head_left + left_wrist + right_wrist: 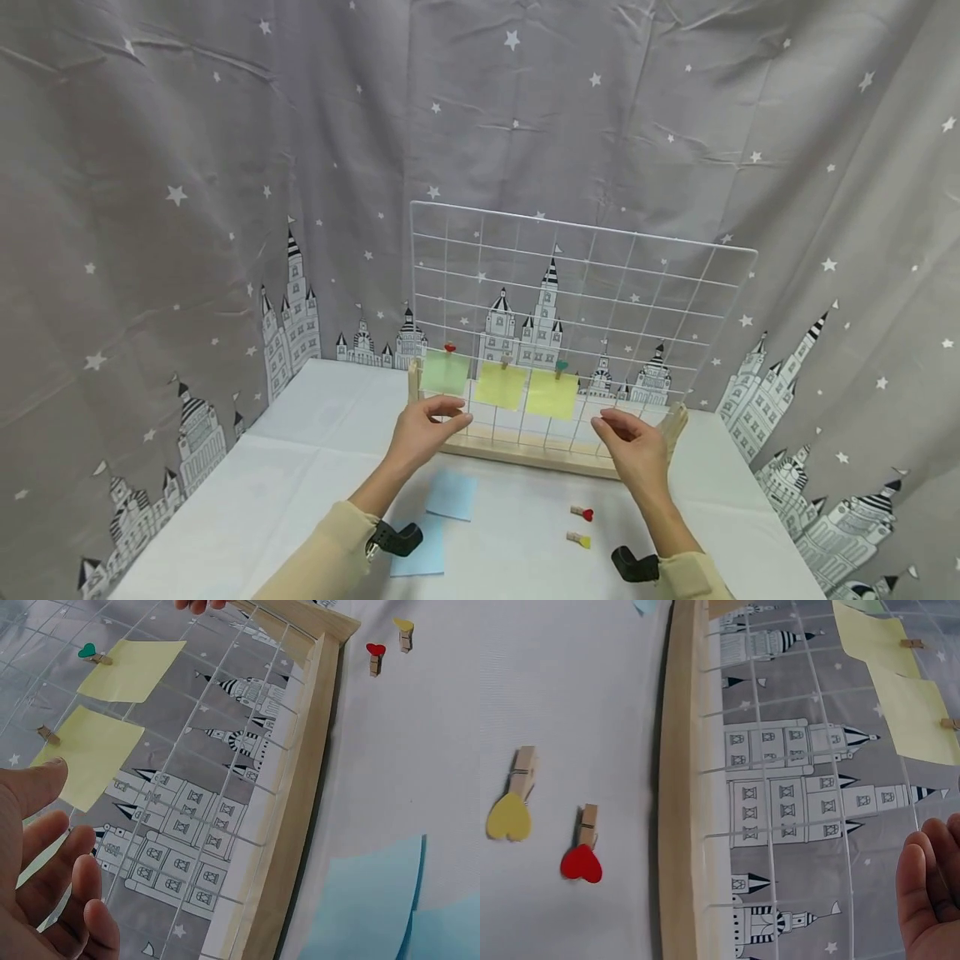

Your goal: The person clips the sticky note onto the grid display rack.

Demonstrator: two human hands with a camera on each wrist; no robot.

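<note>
A white wire grid (585, 227) stands upright in a wooden base (532, 457). Small clothespins fasten a green sticky note (445, 375) and two yellow sticky notes, one in the middle (500, 387) and one at the right (552, 398), to its wires. My left hand (423, 425) hovers before the green note and the middle yellow one, fingers loosely bent and holding nothing; the left wrist view shows thumb and fingers apart. To the right of the notes, my right hand (636, 450) is raised near the grid, fingers relaxed, with nothing visible in it.
On the white table lie a red-heart clothespin (582, 513) and a yellow-heart clothespin (578, 540), in front of the base. Blue sticky notes (452, 493) lie by the left forearm. A grey curtain (525, 100) with stars and castles hangs behind.
</note>
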